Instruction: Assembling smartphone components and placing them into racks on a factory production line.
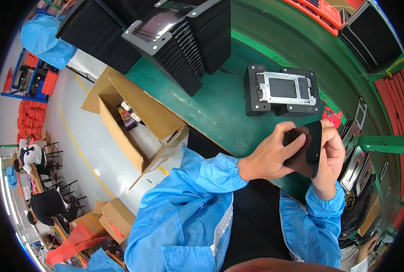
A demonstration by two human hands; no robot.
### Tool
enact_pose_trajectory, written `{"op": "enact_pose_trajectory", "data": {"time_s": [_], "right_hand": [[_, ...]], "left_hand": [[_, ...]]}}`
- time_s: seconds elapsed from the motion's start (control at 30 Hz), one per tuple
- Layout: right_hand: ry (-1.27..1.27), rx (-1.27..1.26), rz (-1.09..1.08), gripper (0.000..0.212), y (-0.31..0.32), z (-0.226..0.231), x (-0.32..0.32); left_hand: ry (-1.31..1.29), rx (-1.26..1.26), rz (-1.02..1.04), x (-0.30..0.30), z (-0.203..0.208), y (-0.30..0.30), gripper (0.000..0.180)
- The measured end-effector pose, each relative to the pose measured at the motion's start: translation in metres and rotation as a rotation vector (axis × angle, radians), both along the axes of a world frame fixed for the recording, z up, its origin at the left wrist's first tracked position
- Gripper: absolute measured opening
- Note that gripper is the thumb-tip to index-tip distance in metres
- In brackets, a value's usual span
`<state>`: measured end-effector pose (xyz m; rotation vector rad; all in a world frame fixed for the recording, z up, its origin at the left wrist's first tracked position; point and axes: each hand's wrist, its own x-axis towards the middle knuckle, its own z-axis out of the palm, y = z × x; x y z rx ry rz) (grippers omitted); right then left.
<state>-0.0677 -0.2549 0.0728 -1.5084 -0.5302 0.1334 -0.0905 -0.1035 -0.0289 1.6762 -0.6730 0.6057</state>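
Black glossy flat rectangular panel (308,144): held up between both hands, tilted, its longer visible edge running roughly 12 to 6 o'clock. Gripped from its 9 o'clock side by the bare left hand (272,154), thumb laid across the face; pinched along its 3 o'clock side by the bare right hand (332,156). Silver metal frame with dark windows (298,88) is seated on a black blocky fixture (256,107), near but apart, at 11 o'clock from the fingers; left hand nearer. Frame's long axis runs about 9 to 3, so crosswise to the panel's. Fixture is supported by a green tabletop (222,109). Crumpled red scraps (332,117) noted at 1 o'clock, tall black tray stack (179,68) at 10.
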Motion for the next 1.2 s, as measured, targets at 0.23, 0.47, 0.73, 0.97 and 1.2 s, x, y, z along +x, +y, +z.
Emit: {"op": "enact_pose_trajectory", "data": {"time_s": [0.23,0.47,0.73,0.97,1.2], "right_hand": [[0.078,0.083,-0.063,0.036,0.014,0.006,-0.004],[0.119,0.079,0.070,0.037,-0.005,0.007,-0.001],[0.002,-0.284,0.014,0.026,-0.070,0.013,0.073],[-0.101,-1.197,-0.250,0.009,-0.144,-0.047,0.117],[-0.187,-0.376,-0.043,0.028,-0.025,0.048,0.051]], "left_hand": [[0.013,-0.013,-0.014,0.006,0.004,0.006,0.104],[-0.104,0.015,-0.055,0.009,-0.004,0.011,0.092],[0.728,-0.614,-0.765,0.007,0.010,0.034,0.062],[0.716,-0.758,-0.736,0.013,0.020,0.041,0.081],[0.799,-0.777,-0.745,0.019,0.022,0.050,0.084]]}}
